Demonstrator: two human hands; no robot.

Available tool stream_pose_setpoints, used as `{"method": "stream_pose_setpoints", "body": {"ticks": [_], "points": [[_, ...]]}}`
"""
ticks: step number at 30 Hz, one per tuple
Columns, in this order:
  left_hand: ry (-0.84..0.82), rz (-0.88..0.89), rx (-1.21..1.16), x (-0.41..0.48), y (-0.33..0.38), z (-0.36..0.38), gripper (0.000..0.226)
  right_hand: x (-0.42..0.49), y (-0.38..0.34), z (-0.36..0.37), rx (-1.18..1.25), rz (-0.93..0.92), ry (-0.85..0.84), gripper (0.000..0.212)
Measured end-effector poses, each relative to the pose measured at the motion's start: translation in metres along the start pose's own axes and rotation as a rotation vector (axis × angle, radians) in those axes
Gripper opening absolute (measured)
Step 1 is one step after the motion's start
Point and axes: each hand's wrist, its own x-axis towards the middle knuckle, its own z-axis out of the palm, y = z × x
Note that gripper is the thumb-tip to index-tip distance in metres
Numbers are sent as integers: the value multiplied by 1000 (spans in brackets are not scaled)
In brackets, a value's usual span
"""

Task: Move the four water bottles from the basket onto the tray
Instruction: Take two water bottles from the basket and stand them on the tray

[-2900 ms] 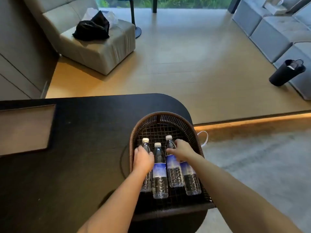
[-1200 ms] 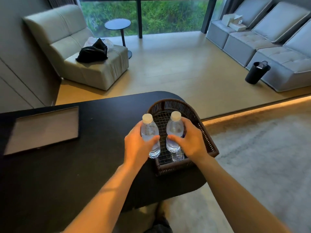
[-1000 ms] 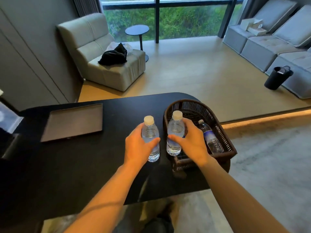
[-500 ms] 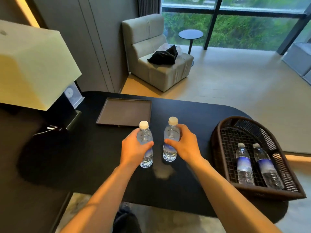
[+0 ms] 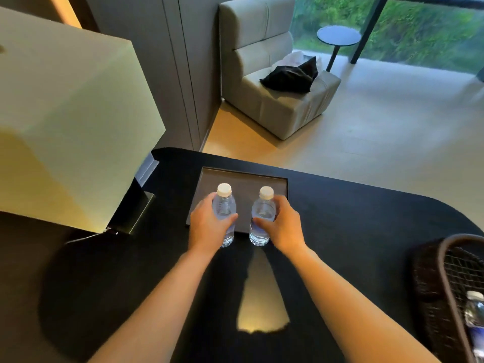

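My left hand grips one clear water bottle with a white cap, held upright. My right hand grips a second upright water bottle. Both bottles hang side by side at the near edge of the dark flat tray, which lies on the black table. The brown wicker basket sits at the far right, cut off by the frame edge. One more bottle lies inside it, only partly in view.
A large lamp with a square pale shade stands at the left, its metal base close to the tray's left side. Beyond the black table are a grey armchair and a small round side table.
Both hands have carried their bottles leftwards, from over the bare table to the tray's near edge. My view has swung left, so the basket now sits at the right frame edge.
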Motion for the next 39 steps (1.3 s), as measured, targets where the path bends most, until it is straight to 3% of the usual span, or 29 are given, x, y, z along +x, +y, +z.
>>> {"method": "stream_pose_setpoints", "body": {"ticks": [14,39], "points": [[-3,14,-40,159,-69,18,63,146,-35,100,17,-43,103,65],[-35,97,-67,216,-90,28,71,189,-52,124,-43,-104,150,69]]}}
